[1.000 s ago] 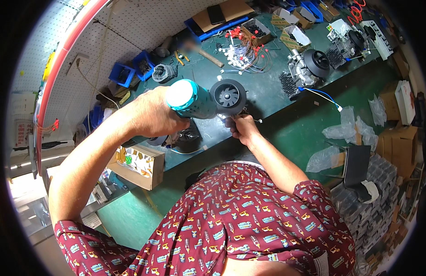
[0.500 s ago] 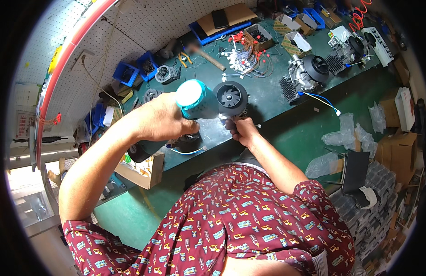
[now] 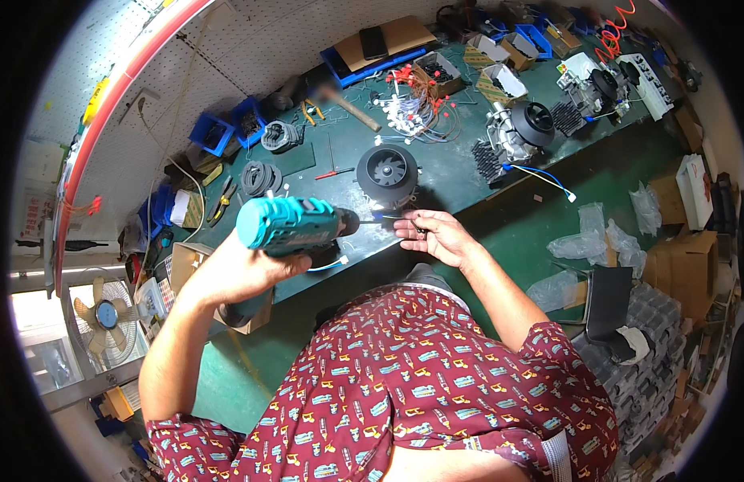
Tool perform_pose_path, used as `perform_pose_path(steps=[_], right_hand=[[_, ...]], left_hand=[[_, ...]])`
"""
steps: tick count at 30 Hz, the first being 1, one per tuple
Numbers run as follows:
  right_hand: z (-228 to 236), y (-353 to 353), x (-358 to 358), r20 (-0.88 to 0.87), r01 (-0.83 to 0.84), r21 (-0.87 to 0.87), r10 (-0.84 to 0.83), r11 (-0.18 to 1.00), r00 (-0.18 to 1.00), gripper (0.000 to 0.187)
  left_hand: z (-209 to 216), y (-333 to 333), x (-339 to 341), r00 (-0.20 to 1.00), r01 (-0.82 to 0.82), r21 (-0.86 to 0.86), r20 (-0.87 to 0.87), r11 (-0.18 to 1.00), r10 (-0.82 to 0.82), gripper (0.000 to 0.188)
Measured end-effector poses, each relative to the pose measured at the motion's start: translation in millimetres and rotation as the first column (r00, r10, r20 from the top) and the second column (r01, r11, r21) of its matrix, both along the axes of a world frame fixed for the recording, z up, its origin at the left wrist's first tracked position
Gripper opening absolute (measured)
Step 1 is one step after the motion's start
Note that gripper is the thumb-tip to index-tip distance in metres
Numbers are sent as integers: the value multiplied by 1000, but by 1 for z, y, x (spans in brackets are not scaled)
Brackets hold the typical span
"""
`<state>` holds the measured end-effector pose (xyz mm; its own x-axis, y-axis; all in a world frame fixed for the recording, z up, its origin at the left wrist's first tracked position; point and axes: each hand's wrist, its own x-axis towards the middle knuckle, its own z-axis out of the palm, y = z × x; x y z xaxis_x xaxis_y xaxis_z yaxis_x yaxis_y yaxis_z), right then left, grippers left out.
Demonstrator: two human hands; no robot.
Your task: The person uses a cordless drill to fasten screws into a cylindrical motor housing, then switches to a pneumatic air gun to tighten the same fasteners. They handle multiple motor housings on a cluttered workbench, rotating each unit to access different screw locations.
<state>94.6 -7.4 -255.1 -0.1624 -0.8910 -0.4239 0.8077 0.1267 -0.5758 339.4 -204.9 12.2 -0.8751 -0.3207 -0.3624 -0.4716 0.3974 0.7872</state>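
Observation:
My left hand (image 3: pixel 239 273) is wrapped round the grip of a teal cordless drill (image 3: pixel 287 223). The drill lies level, its dark chuck and thin bit (image 3: pixel 376 221) pointing right. At the bit's tip is my right hand (image 3: pixel 440 238), turned partly palm up with its fingers curled together. Small dark bits show among those fingers, too small to name. Just beyond the bit, a round black blower unit (image 3: pixel 388 173) with a finned impeller stands on the green bench (image 3: pixel 456 173). A red-handled screwdriver (image 3: pixel 334 173) lies to its left.
Two metal blower assemblies (image 3: pixel 518 132) (image 3: pixel 601 92) stand at the right. Behind lie bundled wires (image 3: pixel 412 112), a hammer (image 3: pixel 356 111) and blue bins (image 3: pixel 212 133). Pliers (image 3: pixel 222 201) and black rings (image 3: pixel 261 178) sit at the left. Plastic bags (image 3: pixel 580 241) lie on the floor.
The drill has swung down and left from beside the blower, from upright to level. My right hand has come away from the blower and turned partly palm up at the bit's tip.

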Motion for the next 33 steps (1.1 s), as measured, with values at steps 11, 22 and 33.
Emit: perform_pose_path(steps=[11, 22, 33], right_hand=[[-7, 10, -19, 66, 166, -31, -163, 986, 984, 26], [-12, 16, -26, 40, 225, -10, -225, 974, 974, 24], [-10, 16, -25, 55, 265, 42, -267, 963, 962, 21]], left_hand=[[-40, 31, 17, 987, -158, 78, 16, 984, 157, 48], [-62, 40, 13, 986, -99, 23, -136, 995, 101, 46], [-61, 40, 7, 984, -130, 43, -118, 991, 134, 45]])
